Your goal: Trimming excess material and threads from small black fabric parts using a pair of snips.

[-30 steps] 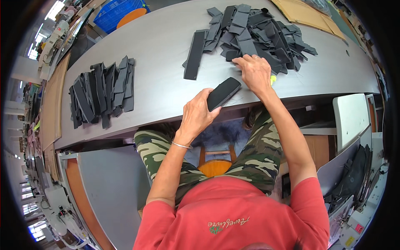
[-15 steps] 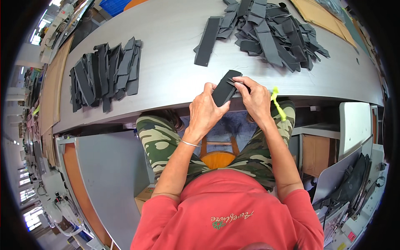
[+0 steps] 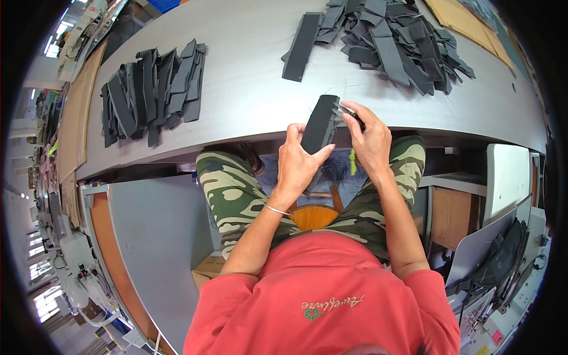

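My left hand [image 3: 296,163] grips a dark grey fabric strip [image 3: 320,123] by its lower part, thumb on the right edge and fingers on the left. The strip slants upward over the table's near edge, and its right side looks frayed. In my right hand [image 3: 373,142] is a small pair of thread snips [image 3: 339,110], its pointed metal tips close to the strip's upper right edge. Whether the blades touch the fabric is hard to tell. A yellow-green ribbon [image 3: 353,161] hangs below the right hand, apparently tied to the snips.
On the pale table [image 3: 248,77] lies a row of dark strips [image 3: 137,94] at left and a larger heap of strips [image 3: 408,50] at the far right. One flat strip [image 3: 301,47] lies beside that heap. Loose threads are scattered there. Cardboard [image 3: 470,29] borders the right end.
The snips have drawn back from the strip's face to its right edge. The strip has turned more upright, and the ribbon has swung from the right hand's right side to beneath it.
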A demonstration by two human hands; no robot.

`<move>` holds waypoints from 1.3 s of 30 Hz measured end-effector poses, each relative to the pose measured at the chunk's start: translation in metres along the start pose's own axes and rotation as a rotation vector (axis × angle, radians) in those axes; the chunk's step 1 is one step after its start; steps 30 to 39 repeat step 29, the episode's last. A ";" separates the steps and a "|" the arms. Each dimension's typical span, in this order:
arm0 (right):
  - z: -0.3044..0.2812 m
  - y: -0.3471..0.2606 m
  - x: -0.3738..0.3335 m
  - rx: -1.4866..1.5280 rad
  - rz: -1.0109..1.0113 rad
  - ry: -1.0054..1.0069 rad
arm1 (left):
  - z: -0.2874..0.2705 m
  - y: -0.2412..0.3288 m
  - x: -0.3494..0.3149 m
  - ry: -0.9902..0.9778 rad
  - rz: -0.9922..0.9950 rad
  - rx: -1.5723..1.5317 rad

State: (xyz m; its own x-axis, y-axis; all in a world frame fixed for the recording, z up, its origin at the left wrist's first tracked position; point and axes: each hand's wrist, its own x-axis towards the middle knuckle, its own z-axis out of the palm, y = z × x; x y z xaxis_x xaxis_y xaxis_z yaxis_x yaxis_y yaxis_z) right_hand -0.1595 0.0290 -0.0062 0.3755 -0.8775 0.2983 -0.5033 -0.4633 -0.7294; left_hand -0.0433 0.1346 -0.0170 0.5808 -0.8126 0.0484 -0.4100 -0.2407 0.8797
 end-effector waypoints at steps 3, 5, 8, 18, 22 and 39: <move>-0.007 -0.001 -0.011 0.039 -0.169 -0.087 | -0.003 -0.004 -0.003 -0.030 -0.058 -0.137; -0.010 -0.001 -0.013 0.005 -0.219 -0.090 | -0.002 -0.012 -0.003 -0.109 -0.216 -0.369; -0.010 -0.001 -0.012 -0.062 -0.317 -0.065 | -0.003 -0.015 -0.004 -0.151 -0.220 -0.445; -0.002 0.005 -0.019 -0.025 -0.171 -0.051 | -0.011 -0.004 -0.004 -0.226 -0.400 -0.856; -0.002 0.009 -0.020 0.010 -0.178 -0.027 | -0.010 -0.004 -0.005 -0.248 -0.452 -0.933; -0.012 0.006 -0.019 -0.132 -0.294 0.014 | -0.007 -0.004 -0.005 -0.263 -0.472 -1.003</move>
